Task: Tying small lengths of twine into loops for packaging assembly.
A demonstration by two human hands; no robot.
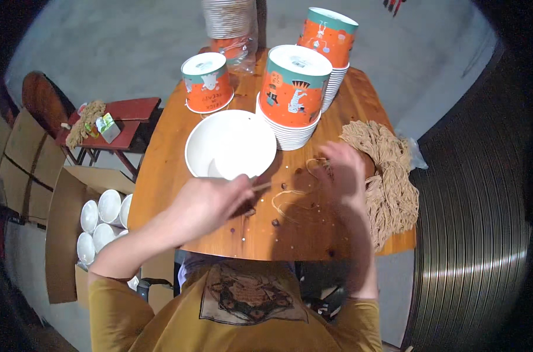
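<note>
Bright light bleaches the white bowl (231, 138), and there's a heavy shadow (298, 242) pooling at the table's (161, 176) near edge; the right hand (341, 171) blurs, glare streaks the ribbed shutter (477, 267) past the right edge, black fisheye corners warping everything!

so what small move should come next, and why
Probably lower the right hand to the loose, thin tan strand on the brown wooden table and lift it: the strand lies curled near that hand, whose grip is too blurred to read. The left hand seems occupied, pinching a thin beige piece by the rim of the round white bucket.
</note>
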